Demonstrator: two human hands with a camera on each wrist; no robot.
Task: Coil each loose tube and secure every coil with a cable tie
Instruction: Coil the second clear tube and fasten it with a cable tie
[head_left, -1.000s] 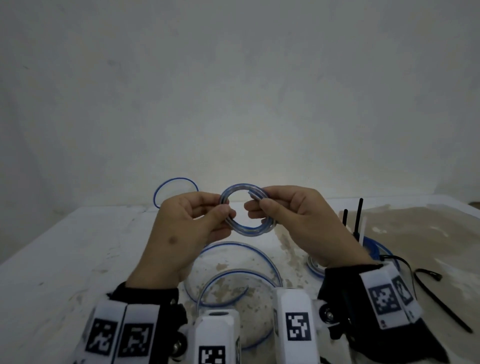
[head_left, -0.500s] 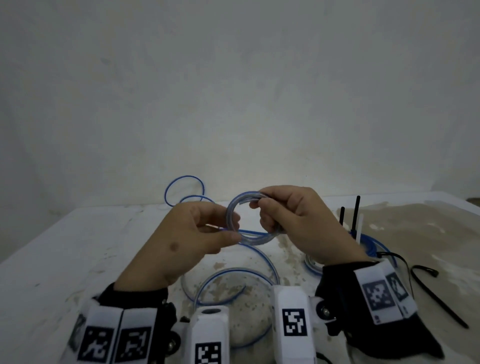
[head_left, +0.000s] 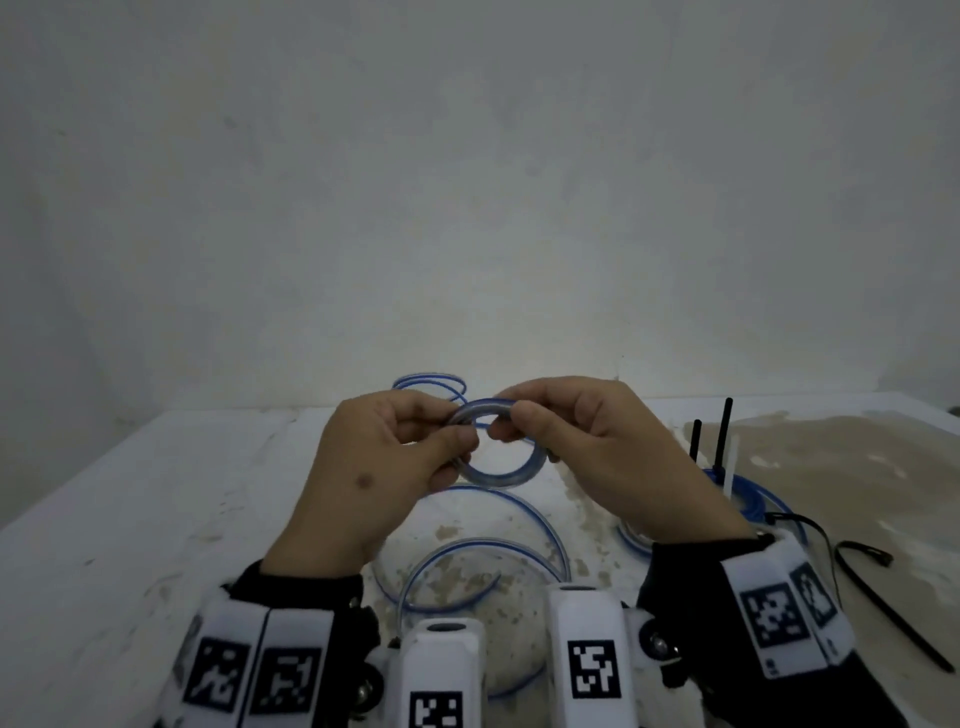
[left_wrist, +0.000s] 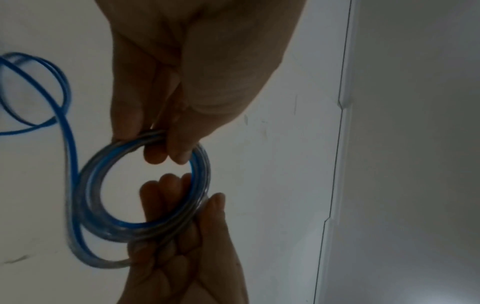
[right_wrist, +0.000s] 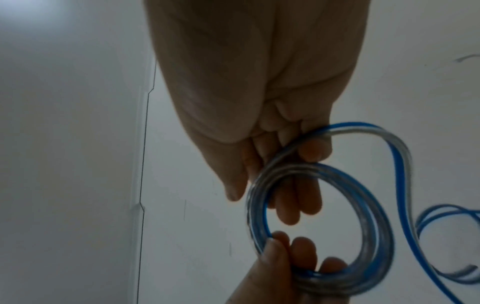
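holding a small coil (head_left: 493, 470) of clear tube with a blue stripe up above the white table (head_left: 130, 519), both hands on it at once. left hand (head_left: 374, 467) pinches the coil's 9 o'clock side, thumb in front, fingers curled behind. right hand (head_left: 597, 457) pinches the rim at about 1 o'clock, thumb and forefinger pressed together on the tube, other fingers curled through or behind the ring.

left wrist view: left hand (left_wrist: 187, 82) comes in from 12 o'clock, fingertips (left_wrist: 155, 156) closed on several stacked turns of the coil (left_wrist: 85, 201); right hand (left_wrist: 187, 257) enters from 6 o'clock with fingers poking up through the ring. right wrist view mirrors it: right hand (right_wrist: 259, 92) from 12 o'clock gripping the coil (right_wrist: 374, 205), left hand (right_wrist: 272, 273) from 6 o'clock clamped on the lower arc. coil is blurred in both wrist views, turn count not readable.

loose tail of the same tube (head_left: 524, 509) drops from the coil and sweeps in wide arcs over the table at 6 o'clock of the hands, toward the wrist rigs. more of its loops (head_left: 431, 384) stick up at 11 o'clock behind the left hand.

at 3 o'clock, just beside the right wrist, a bundled tube coil (head_left: 748, 499) lies on the table with black tie tails (head_left: 722, 431) and a white one (head_left: 733, 467) standing up from it. farther at 4 o'clock a loose black cable tie (head_left: 883, 608) lies on the table's brown-stained patch (head_left: 831, 457).
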